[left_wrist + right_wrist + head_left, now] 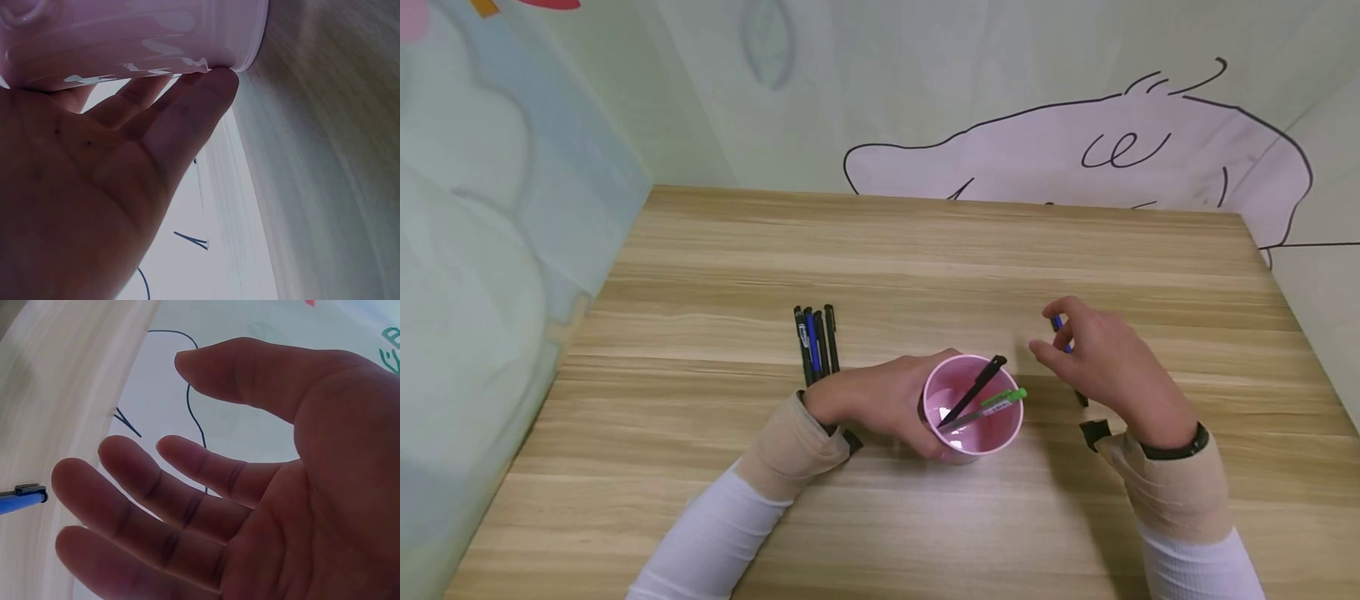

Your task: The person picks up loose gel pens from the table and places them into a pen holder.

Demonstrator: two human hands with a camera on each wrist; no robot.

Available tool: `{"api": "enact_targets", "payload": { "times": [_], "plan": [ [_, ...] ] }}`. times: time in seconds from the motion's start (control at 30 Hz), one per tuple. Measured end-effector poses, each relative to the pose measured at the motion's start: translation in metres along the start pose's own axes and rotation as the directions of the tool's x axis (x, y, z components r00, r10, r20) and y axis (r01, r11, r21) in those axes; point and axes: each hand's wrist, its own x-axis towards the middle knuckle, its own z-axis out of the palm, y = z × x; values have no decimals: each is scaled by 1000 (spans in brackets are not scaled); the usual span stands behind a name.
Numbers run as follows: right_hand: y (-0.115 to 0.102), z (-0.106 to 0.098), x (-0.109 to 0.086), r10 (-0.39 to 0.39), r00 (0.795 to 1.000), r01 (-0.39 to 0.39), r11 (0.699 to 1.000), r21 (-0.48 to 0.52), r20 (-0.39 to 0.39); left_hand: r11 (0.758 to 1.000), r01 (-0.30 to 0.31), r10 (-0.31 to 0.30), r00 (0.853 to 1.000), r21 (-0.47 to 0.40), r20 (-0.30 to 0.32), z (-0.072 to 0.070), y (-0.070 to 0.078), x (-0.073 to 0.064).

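My left hand [880, 398] grips a pink plastic cup [1002, 429] from its left side, the thumb in front and the fingers behind. In the left wrist view the fingers bear against the side of the cup [137, 37]. A black pen [973, 390] and a green-capped pen [1003, 402] lean inside it. To the right, my right hand [1108, 358] hovers above a blue and black pen [1057, 322] that it partly covers. Its fingers are loosely bent around nothing, and the right wrist view has the blue pen [22, 500] just beyond the fingertips.
Left of the cup, several black and blue pens [817, 342] lie side by side on the wooden table [925, 275], their lower ends behind the left wrist. A wall with a line-drawn cartoon [1045, 150] rises at the table's far edge.
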Motion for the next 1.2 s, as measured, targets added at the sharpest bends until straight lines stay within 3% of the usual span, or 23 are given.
{"api": "enact_targets", "payload": {
  "times": [1.2],
  "plan": [
    [7, 4, 6, 60, 997, -61, 998, 26, 47, 1000, 16, -16, 1000, -21, 4, 0, 1, -1]
  ]
}}
